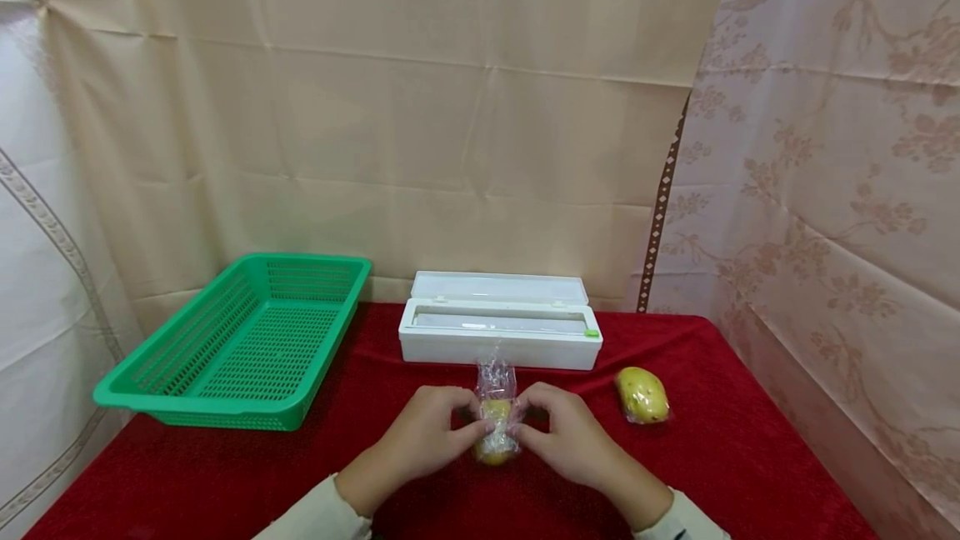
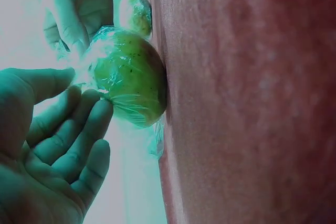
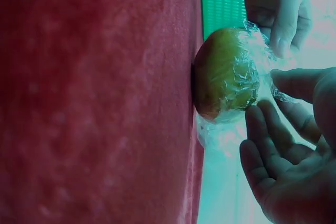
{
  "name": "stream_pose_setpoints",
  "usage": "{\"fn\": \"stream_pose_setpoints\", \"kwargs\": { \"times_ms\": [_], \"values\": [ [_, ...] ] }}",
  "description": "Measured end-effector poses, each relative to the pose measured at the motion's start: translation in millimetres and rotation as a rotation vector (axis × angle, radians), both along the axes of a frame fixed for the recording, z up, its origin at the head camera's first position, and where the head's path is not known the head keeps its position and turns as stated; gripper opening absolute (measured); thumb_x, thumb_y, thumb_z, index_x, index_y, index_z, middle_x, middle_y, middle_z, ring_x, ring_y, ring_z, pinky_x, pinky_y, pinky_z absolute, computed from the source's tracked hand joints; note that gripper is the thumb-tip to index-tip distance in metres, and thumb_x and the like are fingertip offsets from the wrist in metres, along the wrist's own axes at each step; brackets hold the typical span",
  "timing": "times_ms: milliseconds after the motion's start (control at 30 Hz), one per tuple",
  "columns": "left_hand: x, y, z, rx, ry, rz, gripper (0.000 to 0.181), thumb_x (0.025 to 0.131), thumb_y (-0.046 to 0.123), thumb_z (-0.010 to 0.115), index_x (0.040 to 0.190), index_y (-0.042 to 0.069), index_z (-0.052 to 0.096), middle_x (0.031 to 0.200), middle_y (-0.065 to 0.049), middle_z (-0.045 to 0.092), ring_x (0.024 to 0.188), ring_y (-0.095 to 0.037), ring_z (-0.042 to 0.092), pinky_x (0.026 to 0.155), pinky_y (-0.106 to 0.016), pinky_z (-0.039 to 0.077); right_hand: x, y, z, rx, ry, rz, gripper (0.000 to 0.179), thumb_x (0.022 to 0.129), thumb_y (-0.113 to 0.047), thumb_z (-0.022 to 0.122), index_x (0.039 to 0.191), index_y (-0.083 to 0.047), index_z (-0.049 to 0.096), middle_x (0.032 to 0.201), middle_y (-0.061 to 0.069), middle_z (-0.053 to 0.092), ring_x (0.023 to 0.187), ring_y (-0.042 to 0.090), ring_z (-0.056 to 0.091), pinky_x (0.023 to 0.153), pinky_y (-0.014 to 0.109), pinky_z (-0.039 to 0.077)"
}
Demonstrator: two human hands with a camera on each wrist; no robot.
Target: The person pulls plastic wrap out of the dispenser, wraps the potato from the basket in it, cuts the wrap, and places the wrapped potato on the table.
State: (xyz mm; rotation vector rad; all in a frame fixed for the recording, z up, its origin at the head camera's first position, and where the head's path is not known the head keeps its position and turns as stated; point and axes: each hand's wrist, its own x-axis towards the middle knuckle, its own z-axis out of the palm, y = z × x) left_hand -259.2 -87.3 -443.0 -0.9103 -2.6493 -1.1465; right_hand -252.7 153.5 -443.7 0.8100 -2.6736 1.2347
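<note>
A potato [image 2: 134,74] sits on the red cloth in front of me, partly covered in cling film [image 3: 252,64]. My left hand [image 1: 432,432] pinches the film between thumb and fingers at the potato's left side. On the opposite side my right hand [image 1: 566,437] pinches the film too, its thumb and forefinger close to the potato's top. Crinkled film sticks out beyond the potato, toward the white box. In both wrist views the other fingers spread loosely beside the potato.
A white cling film dispenser box [image 1: 501,348] stands behind the hands, lid raised, with a roll inside. Another film-wrapped potato [image 1: 642,396] lies to the right. At left is a green plastic basket [image 1: 292,415]. The red cloth [image 1: 720,457] covers the table; curtains hang behind and beside it.
</note>
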Motion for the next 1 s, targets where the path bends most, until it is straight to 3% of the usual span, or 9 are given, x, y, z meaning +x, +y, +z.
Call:
{"fn": "stream_pose_setpoints", "kwargs": {
  "times_ms": [133, 333, 467, 600, 767, 1000],
  "values": [
    [-1.9, 0.1, -0.3, 0.043, -0.069, 0.024, 0.014, 0.09, 0.023, 0.082, 0.091, 0.021, 0.069, 0.082, 0.014, 0.069, 0.076, 0.001, 0.063, 0.07, -0.022, 0.055, -0.3, -2.6, -0.2, -0.037, -0.028, -0.033, 0.018, 0.088, -0.016, 0.082, 0.098, -0.02, 0.068, 0.097, -0.01, 0.066, 0.091, 0.007, 0.066, 0.083, 0.031, 0.058],
    [-4.1, -0.6, -2.8, 0.121, -0.145, 0.026, 0.032, 0.087, 0.017, 0.084, 0.108, 0.012, 0.06, 0.084, 0.011, 0.073, 0.074, -0.002, 0.066, 0.066, -0.022, 0.054, -1.7, -5.0, -2.2, -0.091, -0.088, -0.082, 0.032, 0.084, -0.013, 0.086, 0.098, -0.013, 0.056, 0.099, 0.0, 0.069, 0.087, 0.008, 0.069, 0.076, 0.026, 0.056],
    [-5.1, -0.6, -4.0, 0.129, -0.164, 0.025, 0.038, 0.087, 0.017, 0.084, 0.11, 0.014, 0.054, 0.084, 0.011, 0.073, 0.072, -0.003, 0.066, 0.066, -0.022, 0.054, -1.8, -6.9, -3.4, -0.104, -0.048, -0.087, 0.034, 0.082, -0.009, 0.086, 0.089, -0.016, 0.054, 0.095, -0.001, 0.064, 0.085, 0.009, 0.067, 0.077, 0.028, 0.055],
    [-5.1, 0.1, -4.1, 0.13, -0.158, 0.02, 0.036, 0.086, 0.012, 0.084, 0.105, 0.016, 0.053, 0.088, 0.006, 0.069, 0.074, -0.004, 0.066, 0.067, -0.022, 0.056, -0.1, -7.9, -3.7, -0.112, -0.013, -0.053, 0.027, 0.083, -0.005, 0.084, 0.088, -0.021, 0.063, 0.096, -0.002, 0.06, 0.085, 0.011, 0.068, 0.078, 0.029, 0.057],
    [-4.6, 0.8, -2.7, 0.127, -0.137, 0.005, 0.027, 0.085, 0.006, 0.084, 0.096, 0.014, 0.061, 0.097, -0.002, 0.064, 0.077, -0.006, 0.067, 0.069, -0.022, 0.057, 1.7, -7.6, -4.1, -0.088, -0.044, -0.058, 0.02, 0.086, -0.008, 0.083, 0.097, -0.02, 0.07, 0.1, 0.001, 0.062, 0.083, 0.007, 0.066, 0.075, 0.024, 0.055],
    [-4.2, 0.3, -0.6, 0.011, -0.093, 0.013, 0.011, 0.088, 0.016, 0.084, 0.098, 0.015, 0.08, 0.106, 0.001, 0.062, 0.084, -0.004, 0.065, 0.073, -0.022, 0.057, 0.6, -7.3, -5.2, -0.053, -0.103, -0.068, 0.017, 0.088, -0.013, 0.081, 0.102, -0.016, 0.07, 0.102, 0.004, 0.063, 0.082, 0.01, 0.064, 0.071, 0.023, 0.054]
  ]
}}
